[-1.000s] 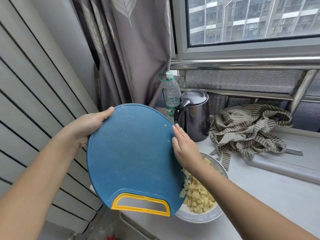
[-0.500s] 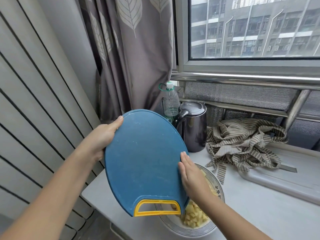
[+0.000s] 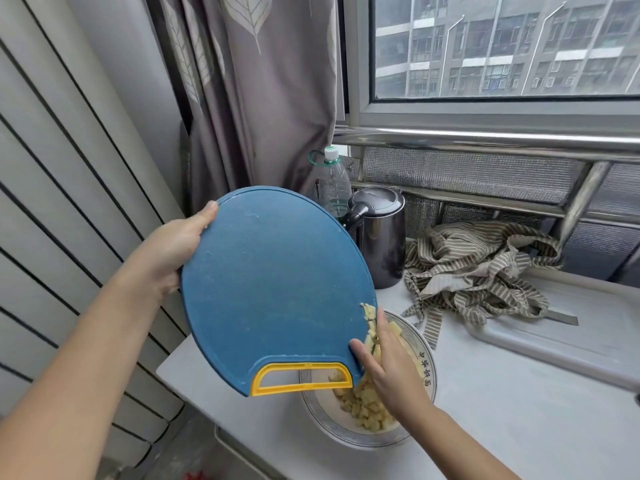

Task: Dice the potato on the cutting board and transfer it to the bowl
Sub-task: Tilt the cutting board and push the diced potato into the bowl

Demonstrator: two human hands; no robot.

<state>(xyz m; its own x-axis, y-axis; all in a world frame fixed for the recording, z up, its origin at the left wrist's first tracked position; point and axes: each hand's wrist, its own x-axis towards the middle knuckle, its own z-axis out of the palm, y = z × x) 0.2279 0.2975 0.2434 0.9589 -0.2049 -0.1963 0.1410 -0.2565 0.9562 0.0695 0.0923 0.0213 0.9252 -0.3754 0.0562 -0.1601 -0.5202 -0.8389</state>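
My left hand [image 3: 169, 251] grips the far rim of the blue cutting board [image 3: 273, 285], which is tilted steeply with its yellow handle [image 3: 301, 379] lowest, over the bowl. With straight fingers, my right hand [image 3: 388, 368] presses on the board's lower right edge, where a few potato dice [image 3: 369, 318] cling beside the fingers. The white bowl [image 3: 424, 379] with a dark patterned rim sits on the counter under the board and holds a heap of diced potato [image 3: 367, 410]. The board hides part of the bowl.
A dark electric kettle [image 3: 381, 237] and a plastic water bottle [image 3: 334, 183] stand behind the board. A striped cloth [image 3: 478, 268] lies crumpled to the right, on a grey tray [image 3: 568, 337]. The counter's front left corner [image 3: 166, 368] is just below the board.
The board has tipped lower towards the bowl. My right hand has slid down its right edge to the lower corner, and potato dice now show beside its fingers.
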